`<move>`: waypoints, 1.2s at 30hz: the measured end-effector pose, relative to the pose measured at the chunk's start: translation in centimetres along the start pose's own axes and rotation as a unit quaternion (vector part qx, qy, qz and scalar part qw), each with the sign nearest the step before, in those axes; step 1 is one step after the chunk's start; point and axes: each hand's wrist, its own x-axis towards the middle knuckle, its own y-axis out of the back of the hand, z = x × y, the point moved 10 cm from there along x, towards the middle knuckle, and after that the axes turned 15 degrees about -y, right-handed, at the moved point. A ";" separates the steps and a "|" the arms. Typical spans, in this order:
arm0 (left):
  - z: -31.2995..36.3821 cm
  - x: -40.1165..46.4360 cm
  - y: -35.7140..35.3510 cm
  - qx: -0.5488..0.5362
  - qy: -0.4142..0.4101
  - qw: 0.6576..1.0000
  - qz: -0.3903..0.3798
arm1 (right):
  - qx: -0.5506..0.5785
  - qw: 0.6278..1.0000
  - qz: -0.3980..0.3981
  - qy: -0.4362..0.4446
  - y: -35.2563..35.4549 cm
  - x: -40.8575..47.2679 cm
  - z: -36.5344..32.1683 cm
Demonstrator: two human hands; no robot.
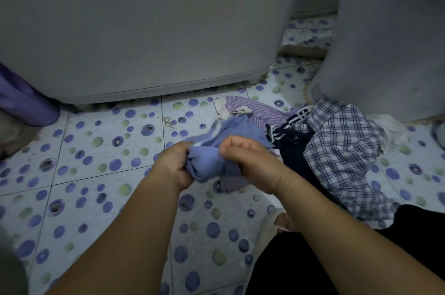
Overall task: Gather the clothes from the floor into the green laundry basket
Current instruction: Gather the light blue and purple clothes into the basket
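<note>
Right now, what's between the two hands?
Head view: a bunched light-blue cloth garment, gripped by the left hand and right hand; no bare gap.

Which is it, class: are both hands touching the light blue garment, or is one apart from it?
Touching. The head view shows the left hand and right hand both gripping the light blue garment.

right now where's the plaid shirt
In the head view the plaid shirt lies crumpled on the tiled floor at right, beside the navy garment, just below the grey bin.
</note>
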 end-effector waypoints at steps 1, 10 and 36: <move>1.1 0.3 -0.1 -0.038 -0.040 0.998 -0.002 | 0.006 0.999 0.051 -0.003 1.5 0.2 0.0; 6.3 1.2 4.7 -0.254 -0.233 0.926 0.154 | -0.484 0.788 0.301 -0.232 11.5 3.4 6.9; 9.2 -8.3 0.1 0.131 -0.368 0.918 -0.060 | -0.113 0.971 0.187 0.098 -4.1 -4.8 -15.3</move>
